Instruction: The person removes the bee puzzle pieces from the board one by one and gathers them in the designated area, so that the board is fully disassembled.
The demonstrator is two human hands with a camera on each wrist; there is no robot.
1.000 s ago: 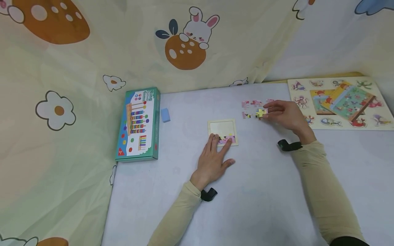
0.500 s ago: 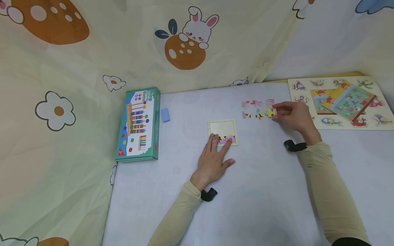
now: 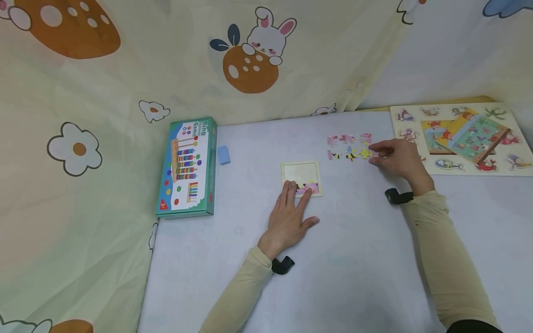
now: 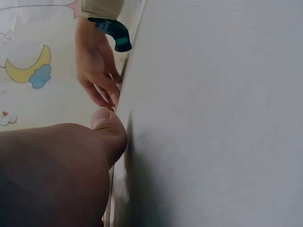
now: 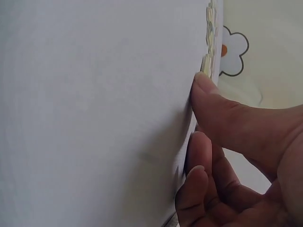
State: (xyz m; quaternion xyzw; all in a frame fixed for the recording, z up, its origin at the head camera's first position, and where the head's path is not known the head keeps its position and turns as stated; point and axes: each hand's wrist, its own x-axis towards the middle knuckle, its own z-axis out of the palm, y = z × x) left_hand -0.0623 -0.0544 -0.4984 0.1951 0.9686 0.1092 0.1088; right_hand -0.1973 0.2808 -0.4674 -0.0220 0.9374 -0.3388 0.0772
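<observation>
Resting on the lower edge of a small square, pale, wood-look puzzle frame is the left hand; fingers straight and moderately spread, thumb out to the side, nothing gripped. Pink jigsaw pieces are seated along the frame's bottom; bare backing is seen above.

Right hand is positioned up and to the right of the frame, at the right edge of a yellow jigsaw piece. Thumb and forefinger are narrowly parted, other fingers loosely curled; whether any pressure is applied cannot be told. The yellow piece is laid flat on the white tabletop, at the right end of the lower of two loose rows, three pieces each. The upper row's pieces are mostly pink.

Labels: a green-edged cardboard box with bead-counter artwork is placed at far left. Its title is printed sideways, too blurred to be read with certainty; no brand can be confirmed. A blue block is set just beside it. At right, overlapping picture panels are stacked on a cream sea-creature board.
</observation>
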